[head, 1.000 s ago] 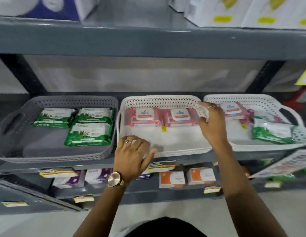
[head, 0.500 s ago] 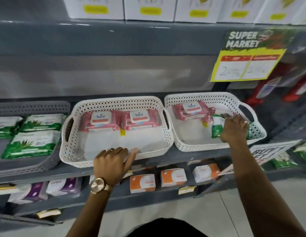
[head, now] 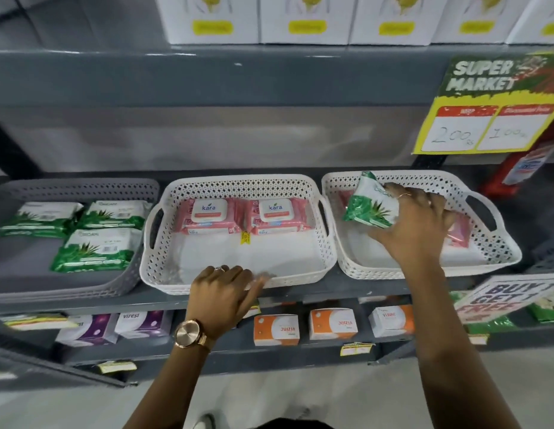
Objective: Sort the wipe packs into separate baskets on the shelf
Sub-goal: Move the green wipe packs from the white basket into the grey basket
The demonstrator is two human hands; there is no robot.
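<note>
Three baskets stand side by side on the grey shelf. The grey basket (head: 121, 283) on the left holds three green wipe packs (head: 93, 252). In the middle white basket (head: 300, 275) lie two pink packs (head: 209, 216) along the back. My left hand (head: 223, 292) rests on that basket's front rim, fingers loosely bent. My right hand (head: 415, 221) holds a green wipe pack (head: 370, 205) tilted up above the right white basket (head: 492, 252), where a pink pack (head: 458, 230) lies partly hidden behind the hand.
A yellow price sign (head: 486, 128) hangs at the upper right, a "buy 1 get 1 free" sign (head: 511, 297) sticks out below the right basket. White boxes (head: 303, 17) line the shelf above; orange and purple boxes (head: 275, 329) sit on the shelf below.
My right hand went from the middle basket's right rim into the right basket, closed on the green pack and has lifted it up and leftward. My left hand stayed on the middle basket's front rim.
</note>
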